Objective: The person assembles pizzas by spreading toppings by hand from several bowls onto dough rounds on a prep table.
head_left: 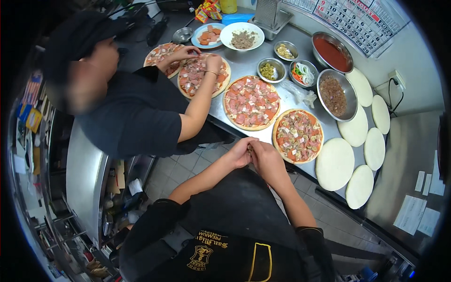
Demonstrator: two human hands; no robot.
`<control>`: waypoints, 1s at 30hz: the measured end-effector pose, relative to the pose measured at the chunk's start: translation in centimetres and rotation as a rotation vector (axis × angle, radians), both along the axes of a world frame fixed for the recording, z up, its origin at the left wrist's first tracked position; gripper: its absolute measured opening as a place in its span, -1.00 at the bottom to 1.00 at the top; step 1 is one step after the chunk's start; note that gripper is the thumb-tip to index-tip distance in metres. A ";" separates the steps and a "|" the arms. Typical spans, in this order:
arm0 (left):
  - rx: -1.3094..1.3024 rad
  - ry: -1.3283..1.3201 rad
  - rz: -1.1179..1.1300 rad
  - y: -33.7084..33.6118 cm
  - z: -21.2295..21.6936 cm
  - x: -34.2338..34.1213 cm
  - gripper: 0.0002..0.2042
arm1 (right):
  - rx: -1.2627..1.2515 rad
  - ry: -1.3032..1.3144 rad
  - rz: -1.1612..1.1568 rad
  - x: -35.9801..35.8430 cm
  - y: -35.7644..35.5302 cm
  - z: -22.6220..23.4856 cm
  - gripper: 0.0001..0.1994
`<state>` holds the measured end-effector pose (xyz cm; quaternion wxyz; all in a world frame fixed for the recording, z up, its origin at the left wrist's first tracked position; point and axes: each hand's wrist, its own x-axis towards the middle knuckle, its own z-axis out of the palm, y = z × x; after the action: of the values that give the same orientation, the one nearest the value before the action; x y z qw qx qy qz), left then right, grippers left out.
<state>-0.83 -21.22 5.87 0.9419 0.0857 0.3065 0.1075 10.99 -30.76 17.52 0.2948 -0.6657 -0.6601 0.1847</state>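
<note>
My left hand [241,153] is curled in front of my apron, just off the table's near edge. Against it my right hand [268,159] has its fingers bent in. A few small brownish-green topping pieces [250,148] show between them, too small to name surely. Nearest my right hand lies a pizza [299,136] covered with sliced sausage, pale cubes and olive-like rings. Left of it sits a second pizza [252,102] with pink ham squares and white cubes. Farther left, a co-worker's hands touch a third pizza [203,77].
Several plain dough rounds [334,164] cover the table's right end. Behind the pizzas stand bowls of red sauce [331,52], ground meat [332,96], sliced vegetables [303,74] and green slices [271,70]. A co-worker [136,108] leans in at my left. A grater [268,15] stands at the back.
</note>
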 end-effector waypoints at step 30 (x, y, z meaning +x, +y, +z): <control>0.101 0.040 -0.561 -6.1 -2.7 -18.3 -0.66 | 0.010 0.028 -0.203 -18.9 -9.9 -5.3 -0.87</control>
<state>-19.14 -27.31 3.18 0.9231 0.2162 0.2835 -0.1440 -7.91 -40.69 12.22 0.3246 -0.7251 -0.5859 0.1599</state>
